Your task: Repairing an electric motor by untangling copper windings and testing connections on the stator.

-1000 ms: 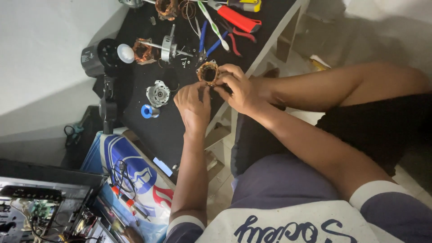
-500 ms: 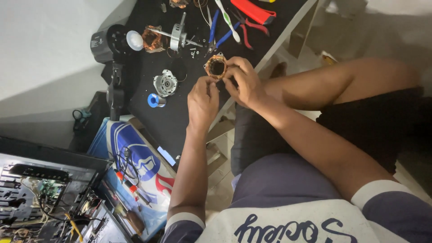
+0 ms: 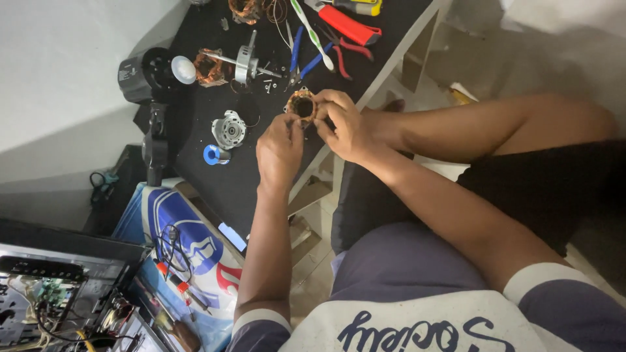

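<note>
Lowered hands (image 3: 313, 133), seemingly copper-wound ring (image 3: 302, 106)

Repair workshop: pliers (image 3: 345, 49), motor parts (image 3: 229, 129)

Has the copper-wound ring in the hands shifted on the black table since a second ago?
Cannot tell. The camera moved; against the blue-handled pliers and the blue tape roll, the copper-wound ring keeps about the same place, held by both hands.
</note>
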